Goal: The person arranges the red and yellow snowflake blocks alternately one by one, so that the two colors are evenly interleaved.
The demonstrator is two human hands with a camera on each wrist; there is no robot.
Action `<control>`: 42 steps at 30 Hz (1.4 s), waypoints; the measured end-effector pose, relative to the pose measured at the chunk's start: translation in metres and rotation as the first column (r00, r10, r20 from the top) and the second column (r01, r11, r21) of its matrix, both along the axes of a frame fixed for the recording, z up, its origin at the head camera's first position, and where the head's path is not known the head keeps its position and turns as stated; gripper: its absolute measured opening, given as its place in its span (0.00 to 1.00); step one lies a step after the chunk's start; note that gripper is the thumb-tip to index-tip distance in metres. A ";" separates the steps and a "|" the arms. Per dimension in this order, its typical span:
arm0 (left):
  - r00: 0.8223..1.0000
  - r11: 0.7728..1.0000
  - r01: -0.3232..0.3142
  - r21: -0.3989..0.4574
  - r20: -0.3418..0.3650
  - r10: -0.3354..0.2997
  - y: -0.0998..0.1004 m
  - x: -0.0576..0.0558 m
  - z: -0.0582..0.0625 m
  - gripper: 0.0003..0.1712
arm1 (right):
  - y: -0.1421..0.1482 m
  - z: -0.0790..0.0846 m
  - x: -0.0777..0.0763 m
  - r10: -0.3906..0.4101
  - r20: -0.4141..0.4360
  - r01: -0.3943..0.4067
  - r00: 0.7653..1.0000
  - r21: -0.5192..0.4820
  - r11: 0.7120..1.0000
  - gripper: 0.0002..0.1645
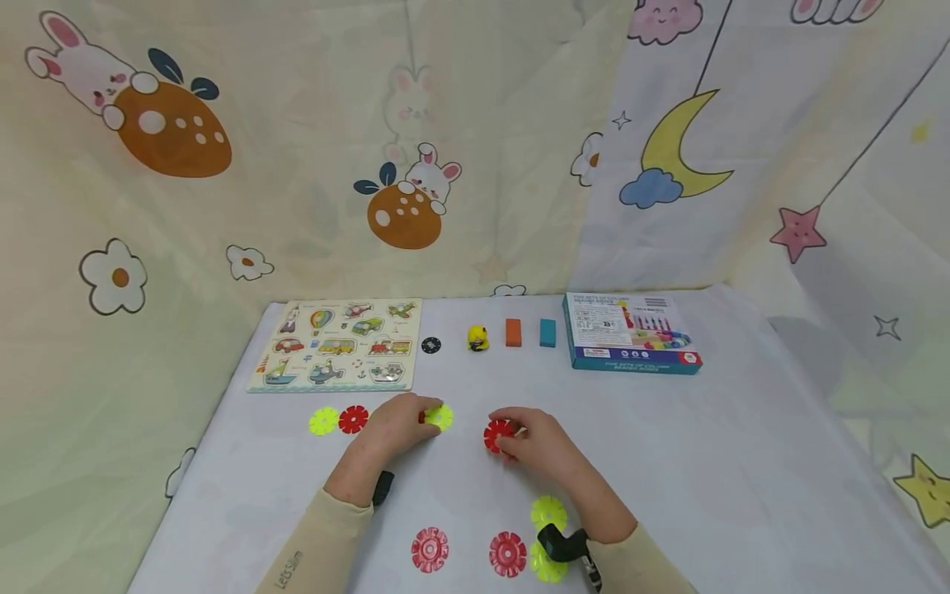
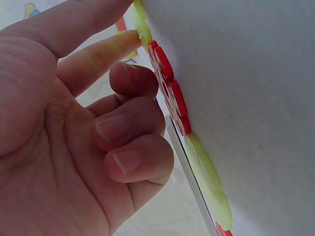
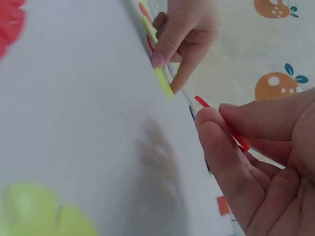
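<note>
My left hand (image 1: pixel 393 425) pinches a yellow-green snowflake disc (image 1: pixel 440 417) between thumb and index finger at the right end of a row on the table. Its other fingers curl beside a red snowflake disc (image 2: pixel 170 91) in that row, as the left wrist view shows. To the left in the row lie another red disc (image 1: pixel 353 419) and a yellow-green disc (image 1: pixel 323 421). My right hand (image 1: pixel 542 444) holds a red snowflake disc (image 1: pixel 496 436) by thumb and fingers, to the right of the row. In the right wrist view this disc (image 3: pixel 240 139) appears edge-on, above the table.
Two red discs (image 1: pixel 430 550) (image 1: pixel 508 553) and two yellow-green discs (image 1: pixel 549 512) lie near the front edge. Along the back are a picture puzzle board (image 1: pixel 334 346), a black round piece (image 1: pixel 431 345), a yellow figure (image 1: pixel 478 337), an orange block (image 1: pixel 514 332), a blue block (image 1: pixel 547 332) and a box (image 1: pixel 631 330).
</note>
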State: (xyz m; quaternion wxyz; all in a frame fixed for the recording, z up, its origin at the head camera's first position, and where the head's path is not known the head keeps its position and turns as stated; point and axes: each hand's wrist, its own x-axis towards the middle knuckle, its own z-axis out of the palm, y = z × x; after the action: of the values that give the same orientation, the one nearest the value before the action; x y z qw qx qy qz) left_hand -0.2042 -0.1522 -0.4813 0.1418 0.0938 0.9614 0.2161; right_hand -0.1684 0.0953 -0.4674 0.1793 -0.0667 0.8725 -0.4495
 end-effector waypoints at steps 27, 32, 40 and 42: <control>0.996 0.997 0.075 0.027 -0.045 -0.074 0.019 -0.003 0.007 0.27 | -0.038 -0.024 -0.038 -0.030 -0.199 0.074 0.980 0.219 0.973 0.22; 0.992 0.994 0.112 0.010 -0.061 -0.111 0.036 -0.008 0.008 0.25 | -0.039 -0.026 -0.040 -0.022 -0.194 0.059 0.981 0.186 0.981 0.19; 0.993 0.993 0.113 -0.031 -0.020 -0.114 0.040 -0.009 0.004 0.24 | -0.020 -0.018 -0.027 0.071 -0.151 -0.043 0.986 0.182 0.982 0.23; 0.993 0.993 0.119 -0.024 -0.014 -0.120 0.039 -0.009 0.005 0.25 | -0.004 -0.012 -0.017 0.092 -0.124 -0.071 0.988 0.166 0.984 0.22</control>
State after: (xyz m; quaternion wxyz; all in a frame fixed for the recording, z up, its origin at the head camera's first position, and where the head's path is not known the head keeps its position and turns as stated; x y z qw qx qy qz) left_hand -0.2130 -0.1130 -0.4761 0.1480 0.1512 0.9577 0.1952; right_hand -0.1850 0.0912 -0.4796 0.1445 -0.1170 0.9125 -0.3644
